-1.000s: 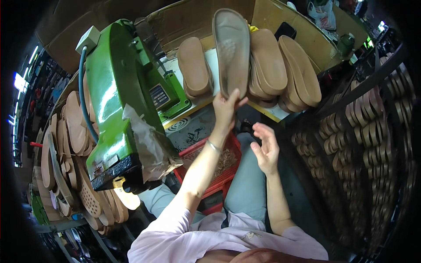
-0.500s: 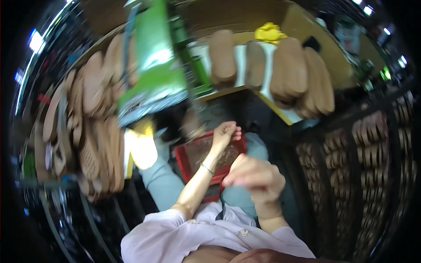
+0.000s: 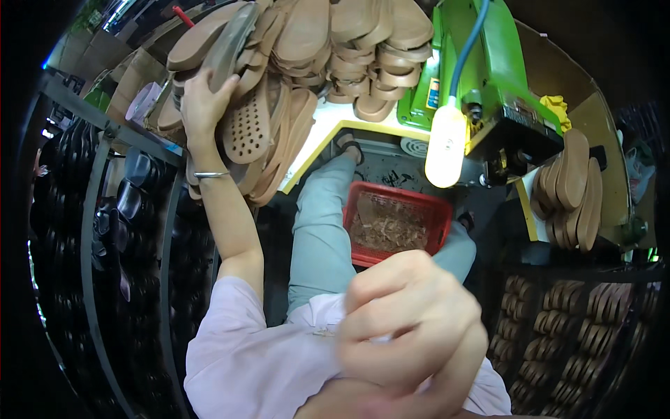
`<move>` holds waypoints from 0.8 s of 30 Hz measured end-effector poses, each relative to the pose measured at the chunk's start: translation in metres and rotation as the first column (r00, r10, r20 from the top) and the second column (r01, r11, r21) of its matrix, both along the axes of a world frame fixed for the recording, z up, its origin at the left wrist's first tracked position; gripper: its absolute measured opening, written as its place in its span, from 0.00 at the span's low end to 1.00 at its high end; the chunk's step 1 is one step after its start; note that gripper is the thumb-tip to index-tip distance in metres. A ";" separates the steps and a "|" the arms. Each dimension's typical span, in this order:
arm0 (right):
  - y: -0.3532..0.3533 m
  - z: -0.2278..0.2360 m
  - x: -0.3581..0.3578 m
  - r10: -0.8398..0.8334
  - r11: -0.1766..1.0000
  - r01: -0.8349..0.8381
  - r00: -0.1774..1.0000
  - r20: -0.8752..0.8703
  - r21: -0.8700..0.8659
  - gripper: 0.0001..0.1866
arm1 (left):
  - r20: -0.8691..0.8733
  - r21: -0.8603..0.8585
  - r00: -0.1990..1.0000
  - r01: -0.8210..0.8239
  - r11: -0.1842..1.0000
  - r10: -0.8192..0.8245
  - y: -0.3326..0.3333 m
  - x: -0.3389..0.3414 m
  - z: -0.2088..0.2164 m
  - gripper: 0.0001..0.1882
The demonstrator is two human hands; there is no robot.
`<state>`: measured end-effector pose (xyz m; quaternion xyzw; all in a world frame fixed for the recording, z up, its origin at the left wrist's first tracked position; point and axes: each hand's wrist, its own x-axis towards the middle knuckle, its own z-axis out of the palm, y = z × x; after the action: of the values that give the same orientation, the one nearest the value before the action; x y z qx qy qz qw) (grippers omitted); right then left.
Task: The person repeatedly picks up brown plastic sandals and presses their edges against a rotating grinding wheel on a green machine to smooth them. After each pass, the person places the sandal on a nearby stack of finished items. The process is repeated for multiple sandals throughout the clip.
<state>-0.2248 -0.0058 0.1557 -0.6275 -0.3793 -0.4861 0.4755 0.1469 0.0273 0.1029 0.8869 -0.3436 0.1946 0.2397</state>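
At the upper left, my left hand [image 3: 204, 105], with a bracelet at its wrist, reaches into a heap of tan shoe soles [image 3: 301, 35]. Its thumb and fingers close round the lower end of a greyish shoe sole [image 3: 233, 43]. Below the thumb leans a tan sole dotted with holes [image 3: 247, 133]. My right hand [image 3: 412, 325] is large and slightly blurred, raised close in front of my chest. Its fingers are curled in; whatever may be inside them is hidden.
A green machine [image 3: 488, 52] and lit lamp [image 3: 447, 146] stand on the yellow-edged table [image 3: 328, 119]. Between my legs sits a red basket [image 3: 447, 216] holding brown scraps. More soles [image 3: 574, 174] lie at right. Racks of dark footwear [image 3: 143, 272] and brown pieces [image 3: 558, 335] flank me.
My view has swung left. My left hand has gone from above the red basket to the sole heap and taken hold of a greyish sole. My right hand has come closer to my chest.
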 end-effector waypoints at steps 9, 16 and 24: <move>-0.006 -0.144 -0.015 0.264 0.749 0.403 0.547 -0.795 0.526 0.14 | 0.052 -0.491 0.915 0.372 0.788 -0.400 0.077 -0.076 0.023 0.24; -0.019 -0.219 -0.085 0.657 -0.188 0.388 0.733 -0.178 0.902 0.52 | -0.036 -0.019 0.401 0.916 0.402 -0.915 0.103 -0.196 -0.013 0.18; 0.051 -0.268 -0.219 0.196 -0.088 0.726 0.684 -0.703 0.682 0.23 | -0.276 -0.904 -0.511 -0.151 0.401 -0.814 0.003 -0.295 -0.153 0.51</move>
<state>-0.4439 0.0452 -0.1120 -0.2809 0.4148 -0.4544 0.7366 -0.1476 0.0307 -0.0502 0.2489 -0.2791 -0.5858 0.7190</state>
